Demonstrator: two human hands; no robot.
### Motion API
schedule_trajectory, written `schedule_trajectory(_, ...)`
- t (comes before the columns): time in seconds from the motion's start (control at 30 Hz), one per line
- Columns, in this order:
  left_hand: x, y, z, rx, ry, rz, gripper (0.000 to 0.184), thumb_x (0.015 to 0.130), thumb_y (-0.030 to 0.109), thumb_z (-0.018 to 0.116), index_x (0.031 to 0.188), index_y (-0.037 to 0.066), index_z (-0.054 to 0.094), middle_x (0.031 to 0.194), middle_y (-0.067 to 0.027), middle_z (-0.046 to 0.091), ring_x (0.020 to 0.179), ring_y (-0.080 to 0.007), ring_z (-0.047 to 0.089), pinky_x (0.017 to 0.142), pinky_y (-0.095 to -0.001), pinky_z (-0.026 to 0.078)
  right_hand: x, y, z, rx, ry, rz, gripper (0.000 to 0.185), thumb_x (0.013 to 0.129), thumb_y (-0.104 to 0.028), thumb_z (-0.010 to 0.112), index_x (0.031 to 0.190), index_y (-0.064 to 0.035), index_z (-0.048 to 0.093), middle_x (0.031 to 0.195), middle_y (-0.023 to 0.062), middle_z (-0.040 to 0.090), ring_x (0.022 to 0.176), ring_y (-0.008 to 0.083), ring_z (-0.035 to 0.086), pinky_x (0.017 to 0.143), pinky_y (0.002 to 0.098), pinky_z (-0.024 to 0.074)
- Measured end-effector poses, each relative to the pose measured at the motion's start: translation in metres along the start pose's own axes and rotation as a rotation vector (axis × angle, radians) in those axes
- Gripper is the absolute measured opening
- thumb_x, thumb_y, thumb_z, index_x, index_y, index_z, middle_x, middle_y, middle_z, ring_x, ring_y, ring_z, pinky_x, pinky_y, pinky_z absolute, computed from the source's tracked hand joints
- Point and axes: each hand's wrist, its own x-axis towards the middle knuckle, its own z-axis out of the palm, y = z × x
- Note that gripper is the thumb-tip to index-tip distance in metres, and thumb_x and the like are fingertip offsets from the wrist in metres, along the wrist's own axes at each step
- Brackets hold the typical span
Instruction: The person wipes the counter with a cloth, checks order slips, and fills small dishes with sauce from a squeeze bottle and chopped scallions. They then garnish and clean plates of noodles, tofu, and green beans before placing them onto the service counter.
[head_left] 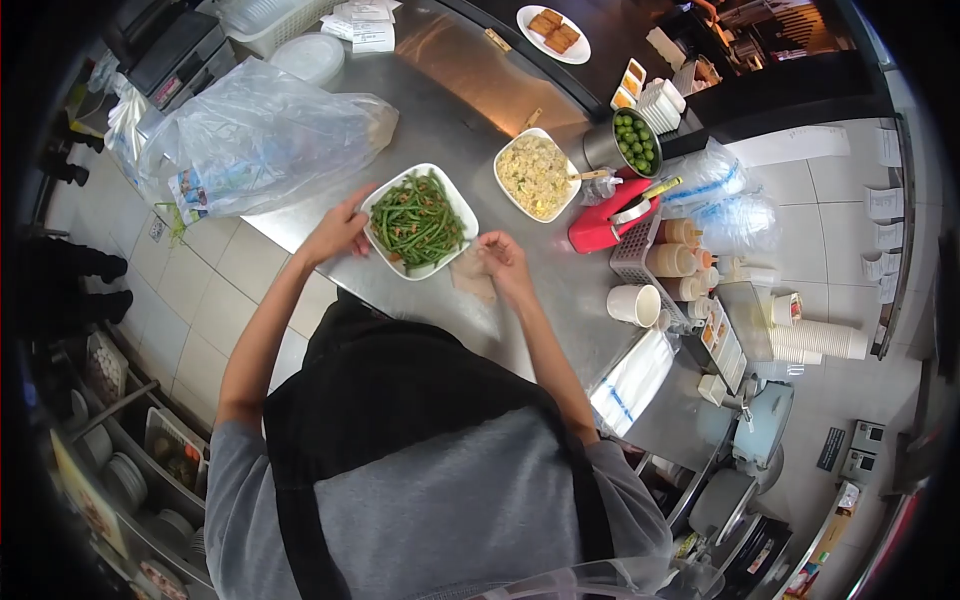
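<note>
A square white bowl (468, 212) full of green beans (418, 222) with small reddish bits stands on the steel counter in front of me. My left hand (342, 232) grips its left rim, fingers along the edge. At the lower right side of the bowl, my right hand (506, 266) pinches a brown paper napkin (472, 276), which lies close to the bowl's rim. Farther back, another white bowl holds fried rice (537, 176), with a wooden-handled utensil (588, 175) at its right edge.
A large clear plastic bag (262, 135) covers the counter's left. To the right are a red tape dispenser (612, 217), a metal pot of green limes (600, 150), sauce bottles (672, 262) and a white paper cup (634, 305). A plate of fried pieces (577, 54) sits on the back shelf.
</note>
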Motion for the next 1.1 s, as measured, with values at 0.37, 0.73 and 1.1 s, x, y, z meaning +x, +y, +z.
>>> schedule_trajectory(0.37,-0.020,-0.005,0.086,-0.739,0.071,-0.243,0.046,0.090,0.002,0.046,0.120,0.007,0.011,0.110,-0.0269,0.051,0.092,-0.0305,0.063,0.077,-0.0362,0.055,-0.028,0.019,0.052,0.227,0.317,-0.013,0.011,0.083,0.003,0.055,0.093,-0.0028,0.054,0.089,0.0027,0.060,0.083,0.0097,0.056,0.075,0.0230,0.0438)
schedule_trajectory(0.73,0.000,0.000,0.060,-0.679,0.015,-0.352,0.035,0.087,0.005,0.045,0.111,0.004,0.020,0.100,-0.0241,0.055,0.080,-0.0279,0.065,0.071,-0.0365,0.055,-0.012,-0.020,0.013,-0.506,0.450,-0.265,0.024,0.074,0.009,0.055,0.094,-0.0022,0.062,0.087,0.0051,0.058,0.072,0.0139,0.057,0.066,0.0247,0.0446)
schedule_trajectory(1.1,0.006,-0.005,0.054,-0.708,0.020,-0.341,0.031,0.085,0.003,0.041,0.108,0.004,0.020,0.095,-0.0240,0.055,0.073,-0.0276,0.064,0.067,-0.0375,0.057,0.018,-0.063,0.038,-1.283,0.067,-0.338,0.007,0.070,-0.002,0.057,0.076,-0.0022,0.061,0.089,0.0091,0.048,0.089,0.0266,0.052,0.067,0.0358,0.0509)
